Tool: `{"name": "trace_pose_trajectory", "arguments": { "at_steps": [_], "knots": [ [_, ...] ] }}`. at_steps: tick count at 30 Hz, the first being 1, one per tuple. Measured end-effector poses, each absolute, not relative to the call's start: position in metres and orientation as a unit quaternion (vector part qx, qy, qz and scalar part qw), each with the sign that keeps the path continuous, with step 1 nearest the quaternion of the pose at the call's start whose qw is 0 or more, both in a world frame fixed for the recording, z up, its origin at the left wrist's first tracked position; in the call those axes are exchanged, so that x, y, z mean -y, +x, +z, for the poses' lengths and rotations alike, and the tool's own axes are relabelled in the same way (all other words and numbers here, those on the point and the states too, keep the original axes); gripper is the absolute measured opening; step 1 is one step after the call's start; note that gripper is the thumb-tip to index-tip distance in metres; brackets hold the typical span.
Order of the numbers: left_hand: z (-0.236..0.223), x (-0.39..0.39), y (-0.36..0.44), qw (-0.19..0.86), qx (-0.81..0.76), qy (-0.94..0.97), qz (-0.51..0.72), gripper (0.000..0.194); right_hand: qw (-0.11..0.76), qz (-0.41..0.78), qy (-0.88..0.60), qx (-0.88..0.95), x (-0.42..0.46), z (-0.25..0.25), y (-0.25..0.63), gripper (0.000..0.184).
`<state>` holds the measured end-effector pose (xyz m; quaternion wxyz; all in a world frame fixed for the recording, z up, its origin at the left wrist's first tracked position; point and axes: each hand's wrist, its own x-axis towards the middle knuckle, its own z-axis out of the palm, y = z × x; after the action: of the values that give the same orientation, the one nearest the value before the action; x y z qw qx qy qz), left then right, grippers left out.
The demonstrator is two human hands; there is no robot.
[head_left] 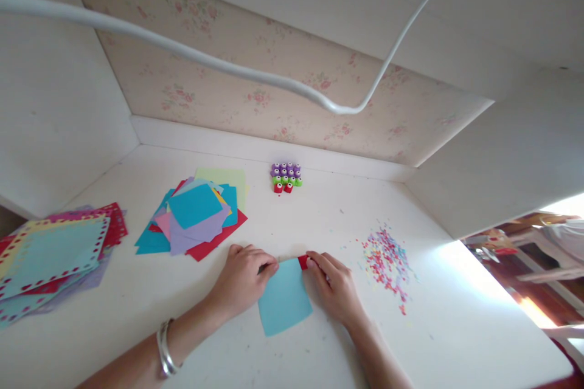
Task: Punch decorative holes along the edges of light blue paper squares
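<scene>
A light blue sheet of paper (286,301) lies on the white table in front of me. My left hand (246,273) pinches its upper left corner between thumb and fingers. At the upper right corner, my right hand (333,282) grips a small red craft punch (303,262), which sits against the paper's edge. Whether the punch is pressed down cannot be seen under the fingers. Beyond the hands stand several more craft punches (286,175) in rows, purple, green and red.
Left of centre lies a pile of plain coloured paper (194,206). Farther left is a stack of sheets with punched borders (59,249). Punched paper bits (385,258) are scattered on the right. A white cable (219,64) hangs across the view above the table (182,328).
</scene>
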<state>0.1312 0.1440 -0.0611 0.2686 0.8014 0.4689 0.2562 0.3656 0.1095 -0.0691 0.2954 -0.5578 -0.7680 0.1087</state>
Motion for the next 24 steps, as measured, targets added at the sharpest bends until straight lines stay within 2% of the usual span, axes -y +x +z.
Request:
{"name": "trace_pose_trajectory", "arguments": {
  "at_steps": [24],
  "knots": [
    [-0.0573,-0.1427,0.1327,0.284,-0.481,0.791,0.250,0.022,0.305,0.131,-0.540,0.773,-0.1075,-0.0672,0.3642,0.025]
  ]
}}
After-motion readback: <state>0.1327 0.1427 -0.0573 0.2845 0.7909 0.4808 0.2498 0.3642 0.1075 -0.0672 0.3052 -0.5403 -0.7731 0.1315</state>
